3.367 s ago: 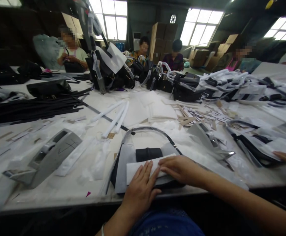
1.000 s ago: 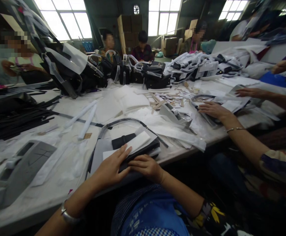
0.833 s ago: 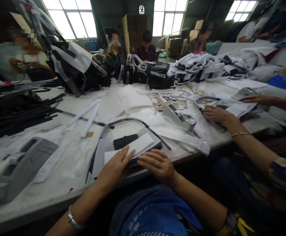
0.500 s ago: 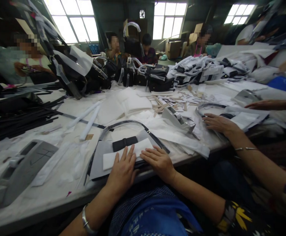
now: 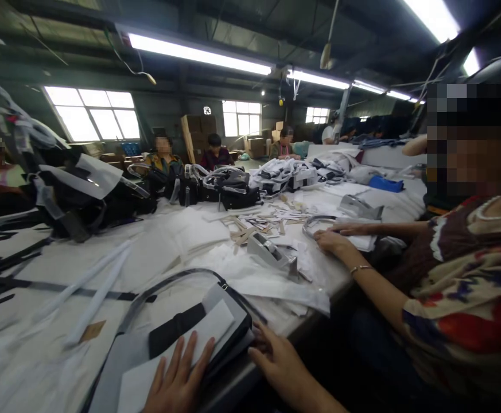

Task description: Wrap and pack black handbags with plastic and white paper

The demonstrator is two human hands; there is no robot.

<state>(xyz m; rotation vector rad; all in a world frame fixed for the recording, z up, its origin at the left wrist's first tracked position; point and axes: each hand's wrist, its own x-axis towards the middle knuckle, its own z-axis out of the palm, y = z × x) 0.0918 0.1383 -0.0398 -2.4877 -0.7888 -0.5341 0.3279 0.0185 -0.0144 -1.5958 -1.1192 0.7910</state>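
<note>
A black handbag wrapped in grey sheet lies at the near edge of the white table, its strap arching behind it. A white paper strip lies across the bag. My left hand rests flat on that strip, fingers spread. My right hand is at the bag's right end by the table edge, fingers loosely extended and touching the bag's side.
A grey tape dispenser stands mid-table among paper scraps. A co-worker in a patterned top sits at right with a hand on another bag. More black bags and several seated people line the far side.
The view has lifted and swung right, so the ceiling lights and the co-worker's torso show. The bag now sits low in the frame. Both hands stay on it.
</note>
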